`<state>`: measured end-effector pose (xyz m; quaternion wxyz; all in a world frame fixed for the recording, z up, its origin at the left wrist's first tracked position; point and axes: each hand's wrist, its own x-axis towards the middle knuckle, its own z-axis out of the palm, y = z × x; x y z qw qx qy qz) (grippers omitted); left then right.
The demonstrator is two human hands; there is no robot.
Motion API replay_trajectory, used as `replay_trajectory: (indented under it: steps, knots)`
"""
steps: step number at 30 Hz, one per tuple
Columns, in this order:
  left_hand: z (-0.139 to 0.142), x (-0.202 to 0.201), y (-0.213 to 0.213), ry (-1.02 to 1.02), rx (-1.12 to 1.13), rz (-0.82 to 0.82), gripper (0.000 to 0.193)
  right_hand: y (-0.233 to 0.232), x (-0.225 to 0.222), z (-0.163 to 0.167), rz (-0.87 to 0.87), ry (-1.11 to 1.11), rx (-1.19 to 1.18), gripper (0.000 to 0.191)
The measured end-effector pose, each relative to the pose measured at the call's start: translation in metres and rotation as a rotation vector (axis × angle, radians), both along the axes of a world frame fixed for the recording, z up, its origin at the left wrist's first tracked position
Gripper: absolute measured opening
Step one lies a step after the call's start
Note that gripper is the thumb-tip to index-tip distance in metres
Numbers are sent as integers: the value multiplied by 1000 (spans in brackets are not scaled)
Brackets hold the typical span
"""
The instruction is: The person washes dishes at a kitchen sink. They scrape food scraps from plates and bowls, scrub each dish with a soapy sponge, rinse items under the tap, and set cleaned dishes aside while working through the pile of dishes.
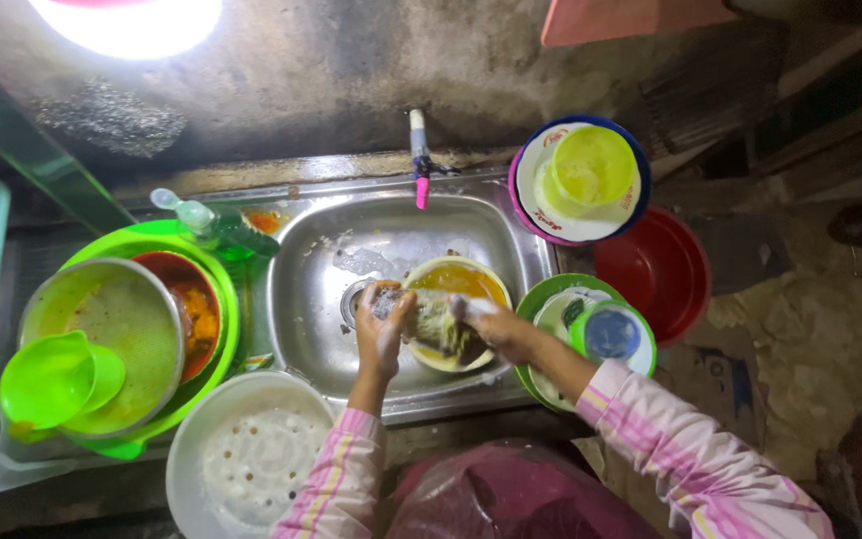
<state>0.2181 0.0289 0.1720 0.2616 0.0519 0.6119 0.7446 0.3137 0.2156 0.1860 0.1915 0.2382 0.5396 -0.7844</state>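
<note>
Two soapy hands work over a steel sink (311,299) seen from above. The left hand (383,324) has its fingers curled shut on a scrubbing pad (434,321), pressing it against the inside of a yellow bowl (456,284); the right hand (496,324) grips the bowl's rim at its 3 o'clock edge, fingers closed around it. The bowl sits tilted in the sink basin, just right of the drain (353,297), with orange residue visible along its upper inside wall. Both forearms wear pink striped sleeves (670,449), entering from 6 o'clock. A tap with a pink tip (419,170) hangs over the basin at 12 o'clock. At 9 o'clock of the sink, a green basin (216,289) holds a steel pot (102,329), a red bowl with orange sauce (192,304) and a small green ladle-shaped scoop (52,379); a clear bottle with green liquid (214,225) lies across its far rim. At 7 o'clock stands a white perforated colander (246,459). At 3 o'clock, just beside the sink, a green plate (541,294) carries a cup with a blue lid (611,334); a red tub (660,265) lies beyond it. At 1 o'clock, a stack of rimmed plates (541,215) bears a yellow-green bowl (591,165). A dark pink bag (511,494) sits at 6 o'clock between the sleeves. A bright lamp (132,20) glares at 11 o'clock.
</note>
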Motion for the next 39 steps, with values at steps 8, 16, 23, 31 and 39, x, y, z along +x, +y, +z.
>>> replay_trajectory:
  steps: [8,16,23,31,39]
  knots:
    - [13,-20,-3,-280,-208,-146,32,-53,-5,61,441,631,841,69]
    - [-27,-6,-19,-188,408,-23,31,-72,-7,-25,168,441,608,46]
    - [-51,-18,-34,-455,-305,-167,43,-89,-3,-14,400,1138,1500,48]
    - [-17,-7,-82,12,-187,-629,86,-49,-43,28,227,396,201,36]
    - [15,31,-47,-418,734,-185,83,-59,-54,48,-430,764,457,22]
